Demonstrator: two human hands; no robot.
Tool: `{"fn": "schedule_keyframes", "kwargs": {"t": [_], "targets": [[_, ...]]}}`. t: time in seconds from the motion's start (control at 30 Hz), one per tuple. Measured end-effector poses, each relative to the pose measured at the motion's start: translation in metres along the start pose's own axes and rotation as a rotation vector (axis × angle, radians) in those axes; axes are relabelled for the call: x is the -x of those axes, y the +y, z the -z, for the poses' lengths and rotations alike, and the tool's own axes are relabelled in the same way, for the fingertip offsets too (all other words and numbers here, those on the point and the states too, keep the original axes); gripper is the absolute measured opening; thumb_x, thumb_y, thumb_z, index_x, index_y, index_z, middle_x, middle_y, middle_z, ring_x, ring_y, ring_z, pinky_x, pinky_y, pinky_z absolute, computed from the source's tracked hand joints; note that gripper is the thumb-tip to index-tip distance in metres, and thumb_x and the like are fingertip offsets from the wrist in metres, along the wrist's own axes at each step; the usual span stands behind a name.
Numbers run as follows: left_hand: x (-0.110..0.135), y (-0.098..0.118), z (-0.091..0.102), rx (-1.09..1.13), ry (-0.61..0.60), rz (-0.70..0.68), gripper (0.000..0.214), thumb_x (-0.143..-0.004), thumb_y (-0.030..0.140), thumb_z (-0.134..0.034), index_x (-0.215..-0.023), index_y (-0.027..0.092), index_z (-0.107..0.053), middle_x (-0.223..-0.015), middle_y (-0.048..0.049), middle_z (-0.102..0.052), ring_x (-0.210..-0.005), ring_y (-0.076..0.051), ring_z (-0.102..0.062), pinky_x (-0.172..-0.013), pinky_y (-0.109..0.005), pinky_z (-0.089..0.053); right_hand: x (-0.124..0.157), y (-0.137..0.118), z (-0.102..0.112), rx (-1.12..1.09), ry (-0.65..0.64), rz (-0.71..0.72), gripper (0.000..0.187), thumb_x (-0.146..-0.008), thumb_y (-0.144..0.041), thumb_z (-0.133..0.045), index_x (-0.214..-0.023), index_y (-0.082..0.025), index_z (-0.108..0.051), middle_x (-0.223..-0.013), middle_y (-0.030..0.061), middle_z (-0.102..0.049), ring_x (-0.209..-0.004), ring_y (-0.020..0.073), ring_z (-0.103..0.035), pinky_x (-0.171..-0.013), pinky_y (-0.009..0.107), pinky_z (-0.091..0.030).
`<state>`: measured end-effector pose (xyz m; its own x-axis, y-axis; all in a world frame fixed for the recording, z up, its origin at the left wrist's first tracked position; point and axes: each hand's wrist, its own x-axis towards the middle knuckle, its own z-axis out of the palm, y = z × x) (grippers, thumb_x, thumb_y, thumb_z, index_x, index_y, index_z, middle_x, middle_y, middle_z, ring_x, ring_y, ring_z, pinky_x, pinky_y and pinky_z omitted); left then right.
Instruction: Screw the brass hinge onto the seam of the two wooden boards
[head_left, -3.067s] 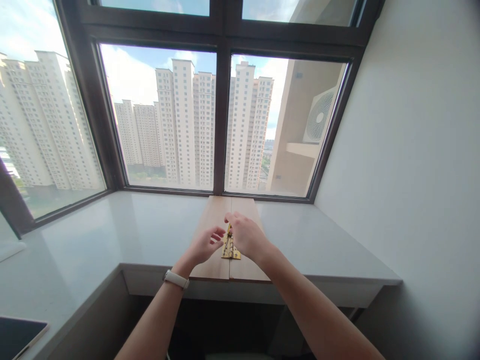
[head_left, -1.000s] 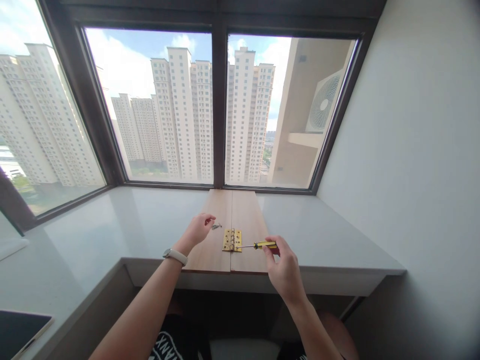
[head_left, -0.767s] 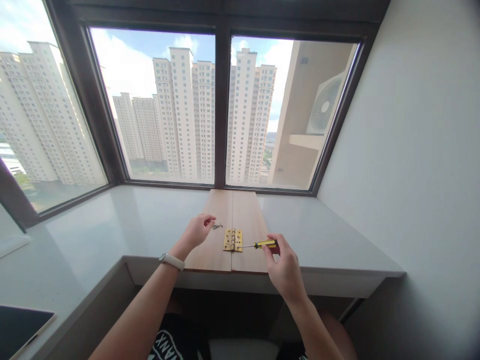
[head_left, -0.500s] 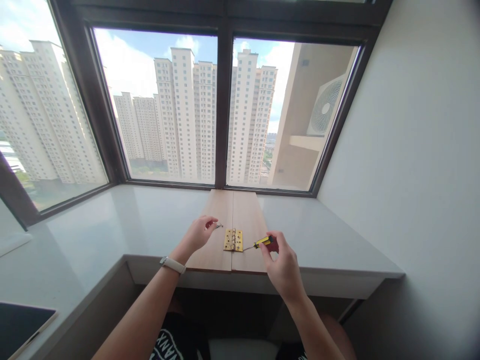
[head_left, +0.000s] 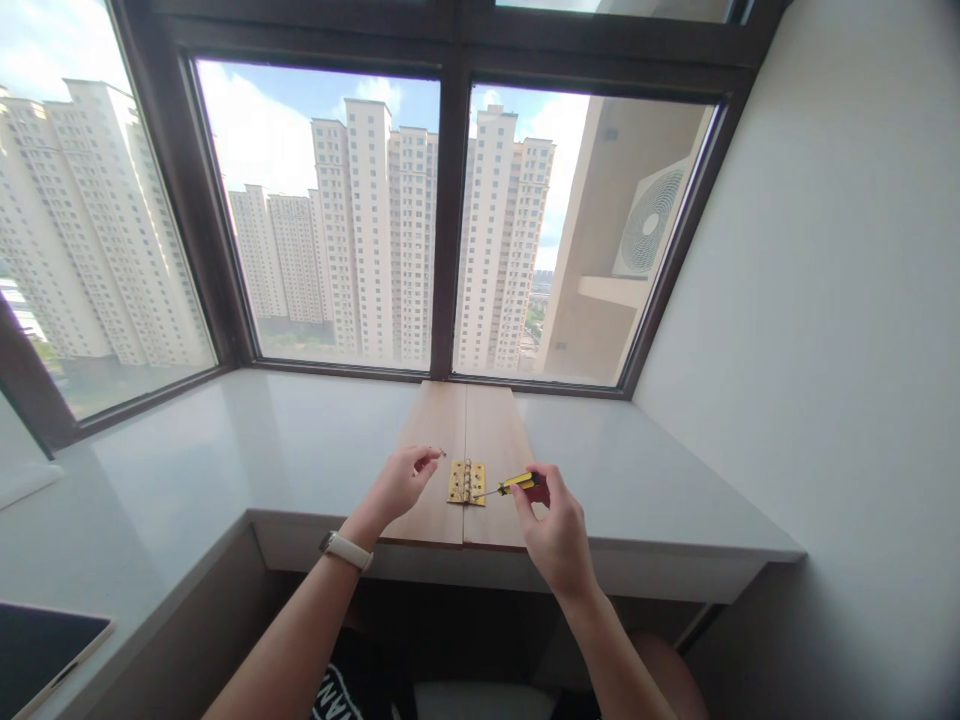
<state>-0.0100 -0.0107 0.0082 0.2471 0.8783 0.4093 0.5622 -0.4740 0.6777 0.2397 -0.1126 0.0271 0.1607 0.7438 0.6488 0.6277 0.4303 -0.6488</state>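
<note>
A brass hinge lies across the seam between two pale wooden boards. My right hand grips a screwdriver by its yellow and black handle. The shaft points left, and its tip is over the lower right part of the hinge; whether it touches the metal I cannot tell. On the left board, just beside the hinge, my left hand has thumb and fingers closed together. What they hold, if anything, is too small to make out. A tiny dark piece, perhaps a screw, shows at the fingertips.
The boards rest on a white counter that runs along the dark-framed window. A flat dark-screened device lies at the lower left. The counter's front edge is close to my forearms, and a white wall rises on the right.
My right hand has moved the screwdriver left, bringing its tip from the hinge's right edge onto the hinge. My left hand has shifted slightly right and down, covering most of the small metal pieces.
</note>
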Motion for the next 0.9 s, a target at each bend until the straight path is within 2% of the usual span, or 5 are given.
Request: {"fn": "schedule_keyframes", "kwargs": {"t": [0.7,0.9], "targets": [[0.004,-0.005,-0.007,0.008,-0.006,0.007,0.036,-0.095,0.04,-0.051,-0.112,0.018,-0.074,-0.099,-0.0095,-0.075,-0.083,-0.022,-0.065,-0.078,-0.034,-0.051,-0.007,-0.005,-0.001,0.035,0.007,0.031,0.023,-0.095,-0.037,-0.058,-0.112,-0.021,-0.057,-0.092,0.0064,-0.07,-0.078,0.02,-0.068,-0.077,0.034,-0.055],[0.005,-0.003,-0.008,0.016,-0.024,0.01,0.038,-0.095,0.041,-0.05,-0.112,0.018,-0.074,-0.097,-0.0094,-0.075,-0.083,-0.022,-0.065,-0.077,-0.034,-0.051,-0.015,-0.015,-0.003,0.079,-0.04,0.118,0.02,-0.096,-0.037,-0.057,-0.108,-0.022,-0.06,-0.09,0.0056,-0.068,-0.075,0.0193,-0.065,-0.075,0.032,-0.054]]}}
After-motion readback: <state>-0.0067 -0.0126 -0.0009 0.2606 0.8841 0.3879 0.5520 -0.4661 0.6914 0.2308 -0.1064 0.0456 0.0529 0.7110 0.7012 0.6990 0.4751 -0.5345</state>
